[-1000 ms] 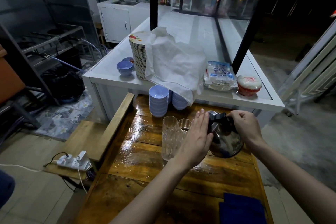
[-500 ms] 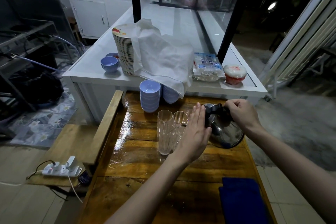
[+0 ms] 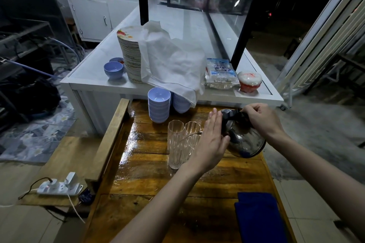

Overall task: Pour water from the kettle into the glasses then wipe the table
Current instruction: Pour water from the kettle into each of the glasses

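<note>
A shiny metal kettle (image 3: 245, 140) with a black handle is tipped left over the wooden table (image 3: 150, 179). My right hand (image 3: 260, 118) grips its handle. My left hand (image 3: 212, 144) lies flat with fingers together against the kettle's lid side. A thin stream of water runs from the spout into the nearer of two tall ribbed glasses (image 3: 176, 144); the second glass (image 3: 192, 134) stands just behind it. A folded blue cloth (image 3: 258, 217) lies at the table's near right corner.
Two stacks of lilac bowls (image 3: 159, 104) stand at the table's far edge. Behind is a white counter (image 3: 94, 83) with stacked plates (image 3: 129, 55), a white cloth, packets and more bowls. A power strip (image 3: 59, 186) lies on a bench to the left.
The kettle has tipped further to the left and water now streams into the near glass. Both hands stay on the kettle; my view shifted slightly.
</note>
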`<move>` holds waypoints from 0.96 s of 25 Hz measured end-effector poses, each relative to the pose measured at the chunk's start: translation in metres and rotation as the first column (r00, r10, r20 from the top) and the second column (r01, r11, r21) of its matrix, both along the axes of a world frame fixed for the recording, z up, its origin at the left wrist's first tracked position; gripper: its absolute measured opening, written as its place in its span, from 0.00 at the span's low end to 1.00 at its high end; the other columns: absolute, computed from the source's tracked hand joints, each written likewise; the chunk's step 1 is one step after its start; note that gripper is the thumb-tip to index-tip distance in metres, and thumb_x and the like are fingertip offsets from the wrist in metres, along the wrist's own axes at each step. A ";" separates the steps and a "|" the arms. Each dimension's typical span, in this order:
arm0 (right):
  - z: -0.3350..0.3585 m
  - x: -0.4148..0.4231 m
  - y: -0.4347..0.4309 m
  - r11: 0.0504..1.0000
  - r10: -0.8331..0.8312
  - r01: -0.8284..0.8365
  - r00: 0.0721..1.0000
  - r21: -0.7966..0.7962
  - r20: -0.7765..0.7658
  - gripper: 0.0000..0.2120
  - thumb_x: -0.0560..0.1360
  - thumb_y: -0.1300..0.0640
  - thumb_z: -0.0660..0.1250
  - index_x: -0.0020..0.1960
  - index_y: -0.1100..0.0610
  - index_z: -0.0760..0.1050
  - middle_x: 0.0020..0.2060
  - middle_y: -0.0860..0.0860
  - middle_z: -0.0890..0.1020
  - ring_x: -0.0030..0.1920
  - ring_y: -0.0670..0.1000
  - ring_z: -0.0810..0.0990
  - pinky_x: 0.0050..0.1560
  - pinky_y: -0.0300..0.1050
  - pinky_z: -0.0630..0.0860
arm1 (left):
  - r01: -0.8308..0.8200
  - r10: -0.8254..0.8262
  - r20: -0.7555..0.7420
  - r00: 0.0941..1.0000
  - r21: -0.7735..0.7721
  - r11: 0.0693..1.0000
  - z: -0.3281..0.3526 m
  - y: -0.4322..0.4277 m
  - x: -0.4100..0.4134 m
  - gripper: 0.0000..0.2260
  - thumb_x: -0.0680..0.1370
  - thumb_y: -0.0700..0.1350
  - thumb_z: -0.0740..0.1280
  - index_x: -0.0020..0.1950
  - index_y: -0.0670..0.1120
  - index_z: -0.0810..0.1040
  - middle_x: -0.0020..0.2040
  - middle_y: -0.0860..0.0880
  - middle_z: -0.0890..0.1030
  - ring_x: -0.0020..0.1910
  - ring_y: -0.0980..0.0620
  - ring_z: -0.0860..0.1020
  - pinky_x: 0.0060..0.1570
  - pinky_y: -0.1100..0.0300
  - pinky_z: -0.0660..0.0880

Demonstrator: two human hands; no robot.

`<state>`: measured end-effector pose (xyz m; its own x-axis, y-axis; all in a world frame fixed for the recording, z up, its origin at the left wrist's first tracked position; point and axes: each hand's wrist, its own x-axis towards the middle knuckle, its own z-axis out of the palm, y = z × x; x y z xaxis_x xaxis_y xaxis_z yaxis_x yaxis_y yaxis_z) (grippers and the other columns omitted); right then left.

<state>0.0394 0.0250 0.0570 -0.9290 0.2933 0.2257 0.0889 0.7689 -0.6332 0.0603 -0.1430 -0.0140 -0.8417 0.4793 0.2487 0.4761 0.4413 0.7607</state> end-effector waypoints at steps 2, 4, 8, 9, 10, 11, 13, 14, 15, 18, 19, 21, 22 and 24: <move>0.002 -0.001 -0.001 1.000 0.016 -0.016 1.000 0.018 -0.009 0.18 0.74 0.57 0.63 0.26 0.61 0.71 0.23 0.52 0.72 0.27 0.50 0.69 0.29 0.45 0.63 | 0.001 -0.001 0.003 1.000 -0.011 1.000 0.000 -0.001 -0.001 0.30 0.83 0.46 0.56 0.78 0.44 0.41 0.78 0.47 0.38 0.77 0.54 0.36 0.75 0.59 0.39; 0.001 -0.003 -0.001 0.999 0.028 -0.028 1.000 0.026 -0.007 0.19 0.74 0.56 0.63 0.26 0.60 0.72 0.23 0.53 0.73 0.27 0.50 0.70 0.28 0.44 0.63 | -0.006 0.006 0.006 1.000 -0.020 1.000 -0.001 -0.001 -0.003 0.30 0.83 0.46 0.56 0.78 0.43 0.41 0.78 0.47 0.38 0.77 0.54 0.36 0.76 0.58 0.39; 0.001 -0.003 -0.001 0.997 0.062 -0.062 0.998 0.038 0.006 0.19 0.75 0.55 0.63 0.29 0.63 0.77 0.26 0.57 0.79 0.28 0.51 0.74 0.28 0.42 0.66 | -0.005 0.006 0.030 1.000 -0.016 1.000 -0.001 0.001 -0.002 0.30 0.83 0.46 0.55 0.78 0.43 0.40 0.79 0.47 0.38 0.76 0.54 0.36 0.75 0.59 0.39; 0.001 -0.002 -0.002 0.997 0.066 -0.066 0.998 0.040 0.009 0.19 0.76 0.56 0.63 0.28 0.61 0.77 0.25 0.55 0.78 0.28 0.50 0.73 0.28 0.41 0.65 | -0.005 0.005 0.034 0.999 -0.012 1.000 -0.003 0.002 -0.001 0.30 0.83 0.47 0.55 0.78 0.44 0.40 0.78 0.47 0.38 0.76 0.55 0.35 0.75 0.59 0.38; 0.002 -0.002 -0.002 0.997 0.065 -0.065 0.998 0.044 0.014 0.19 0.76 0.56 0.63 0.28 0.59 0.76 0.24 0.53 0.77 0.28 0.49 0.73 0.27 0.41 0.64 | -0.004 0.005 0.038 0.999 -0.012 1.000 -0.004 0.002 -0.001 0.30 0.83 0.47 0.55 0.78 0.44 0.40 0.78 0.48 0.37 0.76 0.56 0.35 0.75 0.60 0.38; 0.003 -0.001 -0.003 0.997 0.060 -0.061 0.998 0.050 0.018 0.18 0.76 0.56 0.63 0.28 0.58 0.76 0.24 0.51 0.76 0.28 0.49 0.73 0.27 0.39 0.63 | -0.006 0.007 0.040 0.999 -0.015 1.000 -0.005 0.003 -0.001 0.30 0.83 0.47 0.55 0.78 0.45 0.39 0.78 0.48 0.37 0.76 0.56 0.35 0.75 0.60 0.38; 0.004 -0.001 -0.003 0.997 0.057 -0.058 0.998 0.058 0.021 0.18 0.76 0.55 0.63 0.29 0.57 0.77 0.25 0.51 0.77 0.28 0.48 0.73 0.26 0.36 0.63 | -0.019 0.019 0.041 0.999 -0.017 1.000 -0.005 0.004 -0.002 0.30 0.83 0.47 0.55 0.78 0.44 0.40 0.78 0.48 0.37 0.76 0.56 0.35 0.75 0.59 0.39; 0.004 -0.001 -0.004 0.997 0.060 -0.061 0.998 0.055 0.026 0.17 0.76 0.55 0.63 0.30 0.58 0.78 0.25 0.51 0.78 0.28 0.47 0.74 0.27 0.37 0.63 | -0.024 0.024 0.042 0.999 -0.017 1.000 -0.006 0.004 -0.003 0.30 0.83 0.47 0.55 0.78 0.44 0.40 0.78 0.48 0.37 0.76 0.55 0.35 0.75 0.59 0.39; 0.005 -0.002 -0.004 0.997 0.064 -0.065 0.997 0.050 0.031 0.17 0.76 0.55 0.63 0.31 0.58 0.79 0.26 0.52 0.79 0.28 0.47 0.74 0.28 0.38 0.64 | -0.025 0.026 0.041 0.999 -0.016 1.000 -0.006 0.004 -0.003 0.30 0.83 0.47 0.55 0.78 0.44 0.40 0.78 0.48 0.37 0.76 0.55 0.35 0.75 0.59 0.39; 0.004 -0.003 -0.006 0.997 0.060 -0.061 0.998 0.049 0.029 0.15 0.76 0.55 0.64 0.34 0.58 0.82 0.29 0.51 0.81 0.31 0.44 0.76 0.29 0.38 0.66 | -0.017 0.018 0.041 0.999 -0.017 1.000 -0.007 0.003 -0.003 0.30 0.83 0.47 0.55 0.78 0.45 0.39 0.78 0.49 0.36 0.76 0.56 0.35 0.75 0.59 0.39; 0.004 -0.004 -0.007 0.996 0.058 -0.059 0.998 0.059 0.023 0.15 0.75 0.55 0.64 0.35 0.59 0.83 0.30 0.52 0.82 0.31 0.45 0.76 0.30 0.39 0.67 | -0.019 0.019 0.042 0.999 -0.017 1.000 -0.008 0.003 -0.003 0.30 0.83 0.47 0.55 0.78 0.45 0.39 0.78 0.50 0.36 0.76 0.56 0.35 0.75 0.59 0.39; 0.004 -0.005 -0.008 0.995 0.053 -0.054 0.998 0.083 0.017 0.15 0.75 0.55 0.65 0.35 0.59 0.83 0.30 0.55 0.83 0.31 0.47 0.77 0.30 0.38 0.67 | -0.025 0.026 0.040 0.999 -0.020 0.999 -0.009 0.002 -0.004 0.30 0.83 0.48 0.55 0.78 0.45 0.39 0.77 0.51 0.36 0.76 0.56 0.35 0.75 0.59 0.39; 0.003 -0.006 -0.009 0.995 0.052 -0.053 0.999 0.090 0.012 0.15 0.75 0.55 0.65 0.34 0.59 0.83 0.30 0.55 0.82 0.31 0.48 0.76 0.30 0.38 0.66 | -0.028 0.029 0.037 0.999 -0.024 0.999 -0.010 0.001 -0.005 0.30 0.83 0.48 0.55 0.78 0.45 0.39 0.77 0.51 0.36 0.76 0.56 0.35 0.75 0.59 0.39; 0.002 -0.006 -0.010 0.994 0.053 -0.053 0.999 0.094 0.006 0.16 0.75 0.55 0.65 0.32 0.59 0.81 0.28 0.54 0.81 0.30 0.50 0.76 0.29 0.37 0.65 | -0.033 0.033 0.032 0.999 -0.024 0.999 -0.013 0.000 -0.006 0.31 0.83 0.48 0.55 0.78 0.46 0.39 0.78 0.50 0.36 0.76 0.57 0.35 0.75 0.58 0.39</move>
<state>0.0331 0.0154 0.0591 -0.9436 0.2212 0.2465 0.0485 0.8285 -0.5579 0.0538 -0.1428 -0.0270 -0.8645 0.4564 0.2105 0.4364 0.4741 0.7647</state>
